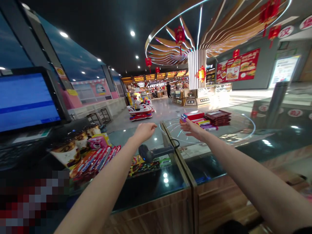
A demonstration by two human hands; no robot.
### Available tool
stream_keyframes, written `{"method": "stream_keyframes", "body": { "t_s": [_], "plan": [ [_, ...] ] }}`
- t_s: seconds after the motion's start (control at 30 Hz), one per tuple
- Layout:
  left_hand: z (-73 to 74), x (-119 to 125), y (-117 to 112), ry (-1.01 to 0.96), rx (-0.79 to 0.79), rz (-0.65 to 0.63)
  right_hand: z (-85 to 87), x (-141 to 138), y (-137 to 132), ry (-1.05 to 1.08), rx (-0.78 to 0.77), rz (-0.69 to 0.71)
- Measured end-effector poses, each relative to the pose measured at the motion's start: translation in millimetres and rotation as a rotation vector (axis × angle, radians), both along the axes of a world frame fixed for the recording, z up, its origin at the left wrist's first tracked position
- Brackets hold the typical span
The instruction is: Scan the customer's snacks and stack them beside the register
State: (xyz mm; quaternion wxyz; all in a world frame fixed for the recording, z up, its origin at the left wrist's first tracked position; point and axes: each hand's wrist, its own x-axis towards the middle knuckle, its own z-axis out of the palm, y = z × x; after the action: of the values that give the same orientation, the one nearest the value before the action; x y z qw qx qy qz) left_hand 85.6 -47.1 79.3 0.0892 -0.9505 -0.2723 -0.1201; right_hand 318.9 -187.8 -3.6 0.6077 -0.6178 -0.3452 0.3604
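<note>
Both arms reach forward over a glass-topped counter (151, 182). My left hand (144, 132) hangs just above a black handheld barcode scanner (153, 152), which lies on the glass with its cable curling away. Its fingers curl loosely, and nothing shows in them. My right hand (192, 128) has its fingers spread and holds nothing. Its fingertips are right at the near end of stacked, colourful candy packs (197, 121), and a pile of dark red chocolate boxes (217, 117) lies just beyond them.
A monitor (28, 101) stands at the left, beside snack cups (65, 152) and rolls of Mentos (95, 159). Past the counter are a coin-operated kiddie ride (140, 111), a distant person (168, 90) and food stalls under red lanterns.
</note>
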Motion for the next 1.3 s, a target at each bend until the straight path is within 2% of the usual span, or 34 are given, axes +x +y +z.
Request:
{"method": "stream_keyframes", "body": {
  "t_s": [0.17, 0.3, 0.43, 0.63, 0.83, 1.1, 1.2, 1.3],
  "plan": [
    [2.3, 43, -36, 0.054, -0.003, -0.048, -10.1, 37, -34, -0.060, 0.028, -0.131],
    [-6.9, 74, -60, 0.091, -0.016, -0.089, -17.9, 62, -53, -0.184, 0.002, -0.285],
    [-23.8, 101, -77, 0.102, -0.060, -0.144, -27.5, 85, -68, -0.576, -0.106, -0.437],
    [-51.4, 130, -98, 0.098, -0.121, -0.217, -48.8, 110, -84, -0.991, -0.340, -0.531],
    [-74.1, 144, -106, 0.094, -0.159, -0.261, -63.8, 117, -87, -1.153, -0.456, -0.500],
    [-88.6, 145, -108, 0.137, -0.186, -0.263, -63.6, 106, -88, -1.229, -0.545, -0.575],
    [-90.2, 143, -108, 0.137, -0.177, -0.266, -64.2, 104, -88, -1.269, -0.507, -0.597],
    [-91.6, 142, -107, 0.125, -0.178, -0.262, -66.2, 104, -85, -1.278, -0.410, -0.500]
  ]
}}
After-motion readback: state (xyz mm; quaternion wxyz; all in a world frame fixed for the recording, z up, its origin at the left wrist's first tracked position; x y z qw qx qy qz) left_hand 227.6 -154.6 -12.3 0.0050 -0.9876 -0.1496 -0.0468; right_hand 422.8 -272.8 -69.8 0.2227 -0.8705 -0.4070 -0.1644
